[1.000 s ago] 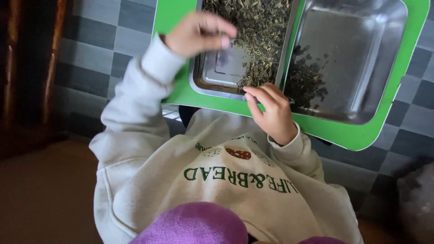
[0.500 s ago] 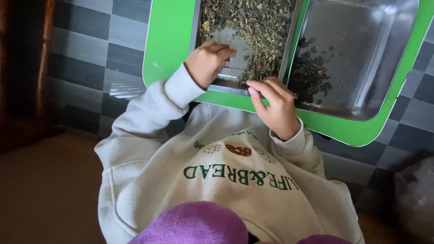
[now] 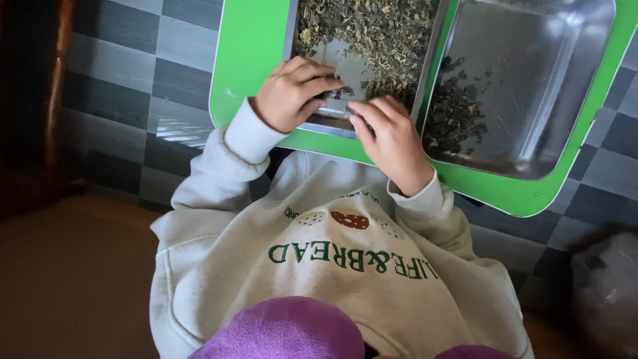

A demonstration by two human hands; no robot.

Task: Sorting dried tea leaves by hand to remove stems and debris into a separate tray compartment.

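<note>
A green tray [image 3: 246,80] carries two metal pans. The left pan [image 3: 340,61] holds a heap of dried green-brown leaves [image 3: 379,30], with a bare patch at its near end. My left hand [image 3: 291,93] rests on that pan's near edge, its fingers curled down onto the bare metal beside the leaves. Just to its right, my right hand [image 3: 393,141] has its fingertips pinched together on a few leaves at the same edge. The two hands nearly touch. The right pan [image 3: 531,86] holds only a small dark pile of leaves [image 3: 455,110] at its left side.
My cream sweatshirt [image 3: 332,266] and a purple cloth [image 3: 286,329] fill the lower view. Grey checkered tiles [image 3: 119,80] lie under the tray. A dark wooden piece [image 3: 56,73] stands at the left, and a pale bag [image 3: 608,286] sits at the lower right.
My left hand came down from above the tray onto the left pan's near edge. My right hand shifted left to meet it. The view moved closer over the tray.
</note>
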